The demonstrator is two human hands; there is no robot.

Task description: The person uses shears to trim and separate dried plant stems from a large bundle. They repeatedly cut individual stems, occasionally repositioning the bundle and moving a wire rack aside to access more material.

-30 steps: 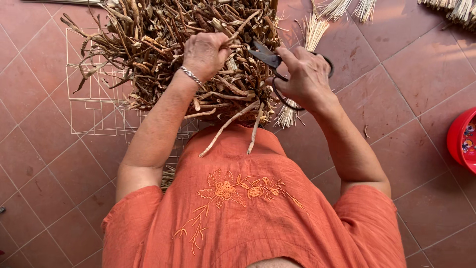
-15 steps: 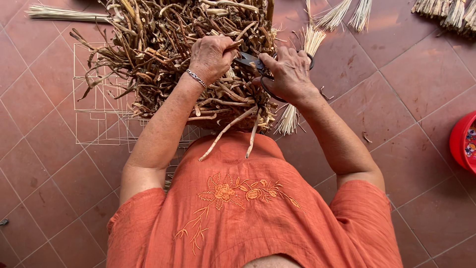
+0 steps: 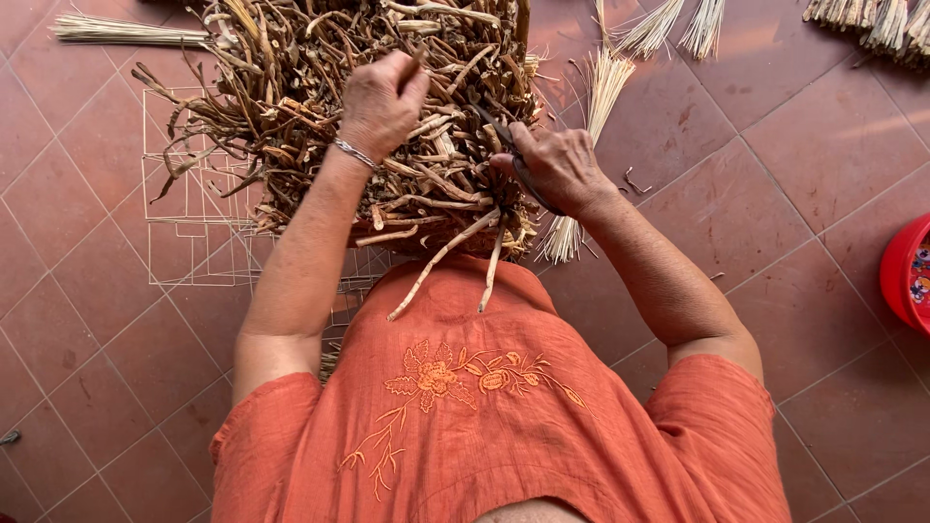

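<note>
A big heap of dry, twisted brown stems (image 3: pixel 291 107) lies in front of me, its near edge resting against my orange shirt. My left hand (image 3: pixel 381 102), a thin bracelet at the wrist, is closed around a stem on top of the heap. My right hand (image 3: pixel 560 167) holds dark scissors (image 3: pixel 496 128) whose blades point left into the stems, a short way from my left hand. Two loose pale stems (image 3: pixel 441 257) hang down over my shirt.
A white wire grid (image 3: pixel 189 232) lies flat on the red floor tiles under the heap's left side. Pale straw bundles lie at the top left (image 3: pixel 116 31), beside my right hand (image 3: pixel 605 87) and along the top right (image 3: pixel 872 19). A red tub (image 3: pixel 906 276) sits at the right edge.
My right hand has brought the scissors left and down into the heap, closer to my left hand. My left hand has stayed gripping stems on top.
</note>
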